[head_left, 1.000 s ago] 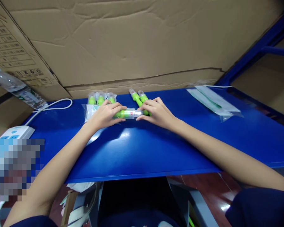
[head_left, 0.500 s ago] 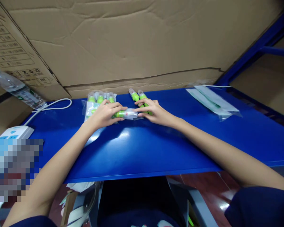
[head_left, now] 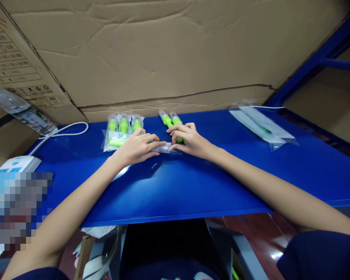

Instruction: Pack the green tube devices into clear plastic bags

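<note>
Hands meet at frame centre on the blue table [head_left: 192,182]. Left hand [head_left: 135,147] now covers more of a clear sleeve [head_left: 165,147], pressing it flat; the green pen inside has slid under it. Right hand [head_left: 189,139] pinches the sleeve's end. Bagged pens [head_left: 123,126] lie just behind, upper left.

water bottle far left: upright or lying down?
Tipped, not upright. The clear water bottle leans at a slant at the table's left end, cap end up-left, against the cardboard box. How full it is cannot be told.
</note>
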A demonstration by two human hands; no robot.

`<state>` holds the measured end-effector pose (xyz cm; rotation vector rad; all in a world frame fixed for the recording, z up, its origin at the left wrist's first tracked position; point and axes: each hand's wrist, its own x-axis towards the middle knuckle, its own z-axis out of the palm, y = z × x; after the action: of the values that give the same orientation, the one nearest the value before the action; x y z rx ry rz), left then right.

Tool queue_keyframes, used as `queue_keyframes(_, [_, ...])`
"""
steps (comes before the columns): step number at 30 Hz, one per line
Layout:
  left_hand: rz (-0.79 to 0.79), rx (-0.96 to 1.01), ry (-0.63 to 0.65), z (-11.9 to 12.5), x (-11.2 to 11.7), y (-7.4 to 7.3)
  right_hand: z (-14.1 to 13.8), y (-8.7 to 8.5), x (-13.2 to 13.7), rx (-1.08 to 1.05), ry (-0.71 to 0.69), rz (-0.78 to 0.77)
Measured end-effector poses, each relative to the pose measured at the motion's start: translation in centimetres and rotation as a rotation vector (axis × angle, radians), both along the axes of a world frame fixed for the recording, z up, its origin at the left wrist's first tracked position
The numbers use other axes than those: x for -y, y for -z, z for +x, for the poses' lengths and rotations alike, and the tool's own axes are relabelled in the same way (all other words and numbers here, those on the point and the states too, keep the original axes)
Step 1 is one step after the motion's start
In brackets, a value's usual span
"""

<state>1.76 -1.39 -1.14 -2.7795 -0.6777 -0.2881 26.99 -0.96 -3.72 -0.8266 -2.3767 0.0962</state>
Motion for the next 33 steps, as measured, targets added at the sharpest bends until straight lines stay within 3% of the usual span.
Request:
queue_keyframes(6, [-0.019,0.035,-0.022,-0.5,-0.4,0.0,-0.1,0.0,-0.1,-0.04,0.043,-0.065])
queue_keyframes(12, [0.014,0.078,-0.094,-0.9,-0.7,0.0,-0.1,-0.1,-0.6,-0.283,-0.025,-0.465])
queue_keyframes(18, [-0.01,0.065,-0.156,-0.7,-0.5,0.1,-0.2,-0.3,-0.7,-0.493,-0.044,-0.67])
queue_keyframes(26, [-0.08,0.045,-0.336,-1.5,-1.0,-0.6,-0.3,-0.6,-0.7,-0.587,0.039,-0.65])
queue_keyframes(33, [-0.014,0.153,-0.502,-1.0,-0.5,-1.5,0.1,-1.0,-1.1,-0.661,0.074,-0.605])
